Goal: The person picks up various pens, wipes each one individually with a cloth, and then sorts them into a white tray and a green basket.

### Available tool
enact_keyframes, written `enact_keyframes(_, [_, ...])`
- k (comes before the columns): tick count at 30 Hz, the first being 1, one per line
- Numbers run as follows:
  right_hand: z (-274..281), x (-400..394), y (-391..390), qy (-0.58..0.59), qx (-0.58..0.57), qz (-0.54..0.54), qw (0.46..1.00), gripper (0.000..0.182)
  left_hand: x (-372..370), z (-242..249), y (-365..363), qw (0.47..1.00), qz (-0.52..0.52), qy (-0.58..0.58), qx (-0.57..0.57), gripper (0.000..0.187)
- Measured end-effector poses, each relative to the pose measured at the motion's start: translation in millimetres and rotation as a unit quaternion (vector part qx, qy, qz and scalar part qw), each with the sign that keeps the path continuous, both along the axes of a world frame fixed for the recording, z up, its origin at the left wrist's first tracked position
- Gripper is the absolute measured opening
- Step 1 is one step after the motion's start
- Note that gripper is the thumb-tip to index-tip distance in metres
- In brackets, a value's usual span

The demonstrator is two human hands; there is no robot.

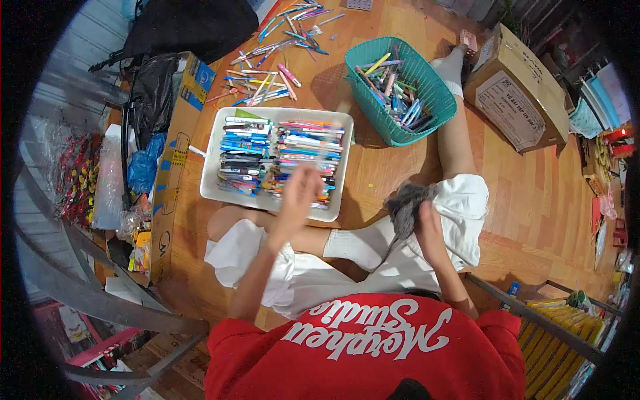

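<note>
Over the right half of a white tray (208, 160) is my left hand (301, 197), its fingers smeared by motion, so what it holds, if anything, is unclear. The tray bears pens lying in two side-by-side columns. My right hand (430, 230) is closed on a dark grey cloth (408, 208) above my white shorts. Beyond it stands a teal basket (373, 110) with many loose pens inside. Scattered pens (263, 83) lie on the wooden floor behind the tray.
A cardboard box (517, 93) stands at the right, beyond the basket. Along the left are another carton (175, 167), plastic bags and a metal frame. A black bag (180, 33) lies at the back left. Yellow items (557, 340) fill a rack at the lower right.
</note>
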State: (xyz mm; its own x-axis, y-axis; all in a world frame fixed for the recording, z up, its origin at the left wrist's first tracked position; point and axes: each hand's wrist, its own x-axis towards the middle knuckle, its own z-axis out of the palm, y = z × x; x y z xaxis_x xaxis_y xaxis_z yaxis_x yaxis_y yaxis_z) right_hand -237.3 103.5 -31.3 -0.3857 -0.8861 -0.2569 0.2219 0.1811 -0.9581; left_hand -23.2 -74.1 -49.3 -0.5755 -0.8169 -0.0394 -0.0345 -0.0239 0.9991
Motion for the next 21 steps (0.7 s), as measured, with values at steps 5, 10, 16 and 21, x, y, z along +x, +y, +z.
enact_keyframes(5, [-3,41,-30,-0.050,-0.028,0.013,0.998,0.030,-27,20,96,0.999,-0.036,0.000,-0.030,0.020])
enact_keyframes(10, [15,45,-48,-0.026,-0.078,0.050,0.995,0.031,-29,25,110,0.999,0.010,0.029,0.010,0.021])
enact_keyframes(16, [67,-7,-74,-0.099,-0.156,-0.166,0.969,0.039,-15,31,120,0.999,-0.025,-0.022,-0.003,0.021])
enact_keyframes(21, [73,-25,-63,-0.064,-0.187,-0.239,0.951,0.041,-5,32,123,0.985,0.017,0.038,0.168,0.023])
